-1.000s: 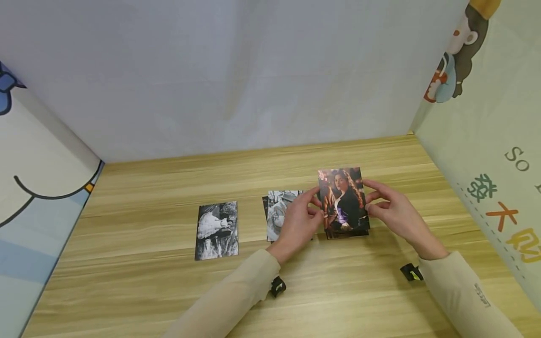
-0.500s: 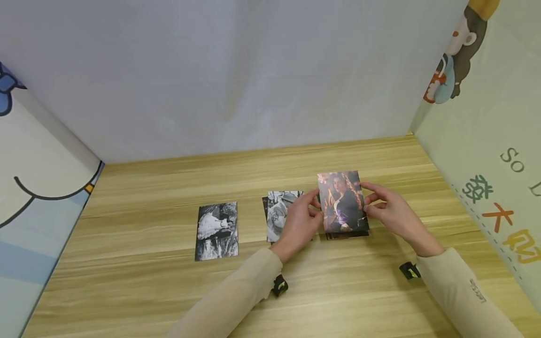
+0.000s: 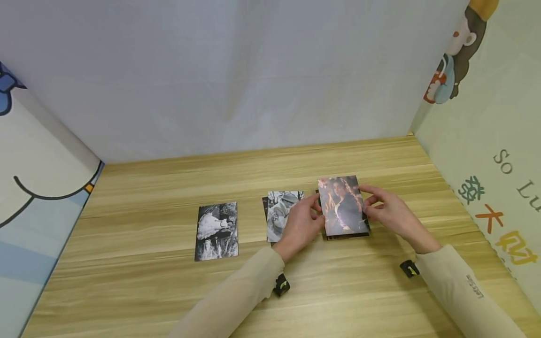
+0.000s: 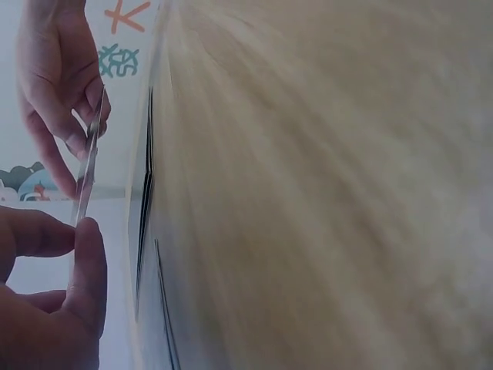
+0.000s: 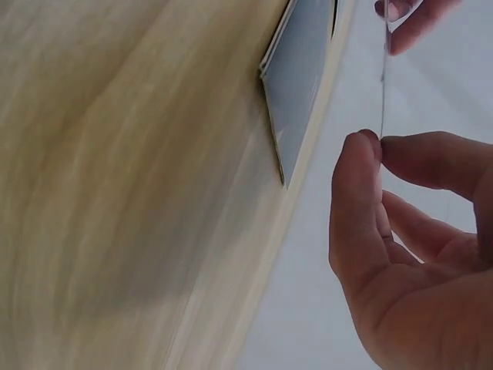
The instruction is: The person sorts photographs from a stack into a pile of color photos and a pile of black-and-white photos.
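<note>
A colour photo card [image 3: 343, 206] of a person in a dark jacket is held between both hands, raised above the table as the wrist views show. My left hand [image 3: 301, 225] pinches its left edge between thumb and fingers. At the opposite edge, my right hand [image 3: 390, 213] pinches it too; thumb and fingertip meet on the thin card edge [image 5: 384, 85] in the right wrist view. Below the held card lies a small pile of cards [image 5: 296, 92], mostly covered in the head view. Just left, a black-and-white card [image 3: 278, 216] with a hat on it is partly hidden by my left hand.
Another black-and-white card [image 3: 217, 230] showing a pale dress lies farther left on the wooden table [image 3: 139, 272]. A grey-white cloth wall [image 3: 169, 94] rises behind the table. Printed panels stand at both sides, the right panel [image 3: 473, 141] bearing lettering.
The held card has come slightly toward me and tilted flatter, its surface now catching more glare. Both hands keep their pinch on it; the cards on the table have not moved.
</note>
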The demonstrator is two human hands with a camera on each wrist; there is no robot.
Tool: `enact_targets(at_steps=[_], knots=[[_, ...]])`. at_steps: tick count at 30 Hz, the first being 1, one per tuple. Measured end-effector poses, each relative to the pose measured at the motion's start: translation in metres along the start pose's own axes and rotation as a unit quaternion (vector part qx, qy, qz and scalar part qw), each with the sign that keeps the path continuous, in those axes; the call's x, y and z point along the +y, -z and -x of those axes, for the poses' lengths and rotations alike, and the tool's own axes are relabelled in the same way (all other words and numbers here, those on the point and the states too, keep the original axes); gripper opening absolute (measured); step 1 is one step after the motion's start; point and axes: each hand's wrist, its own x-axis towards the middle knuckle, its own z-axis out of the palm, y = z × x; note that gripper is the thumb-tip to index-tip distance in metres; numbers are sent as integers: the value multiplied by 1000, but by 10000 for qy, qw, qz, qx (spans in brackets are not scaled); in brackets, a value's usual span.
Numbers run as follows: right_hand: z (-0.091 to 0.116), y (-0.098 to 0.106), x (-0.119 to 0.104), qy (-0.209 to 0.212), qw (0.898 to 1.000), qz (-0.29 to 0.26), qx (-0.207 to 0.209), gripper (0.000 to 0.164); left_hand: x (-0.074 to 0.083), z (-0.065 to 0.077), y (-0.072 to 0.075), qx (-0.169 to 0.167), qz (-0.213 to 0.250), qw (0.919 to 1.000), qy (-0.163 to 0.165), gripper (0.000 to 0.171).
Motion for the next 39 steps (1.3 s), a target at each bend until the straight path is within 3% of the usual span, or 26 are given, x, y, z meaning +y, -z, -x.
enact_targets(at_steps=[7, 21, 34, 39], knots=[[-3, -1, 3, 62, 9999, 88, -103, 57, 0, 0, 0, -241, 165, 9993, 234, 68], [-8, -2, 6, 7, 9990, 346, -271, 58, -2, -4, 1, -471, -280, 9983, 190, 67], [-12, -4, 8, 82, 9984, 490, -270, 57, -3, -7, 1, -432, -510, 9975, 221, 64], [-13, -4, 10, 82, 9977, 597, -294, 56, -4, -9, 2, -526, -580, 9968, 135, 53]])
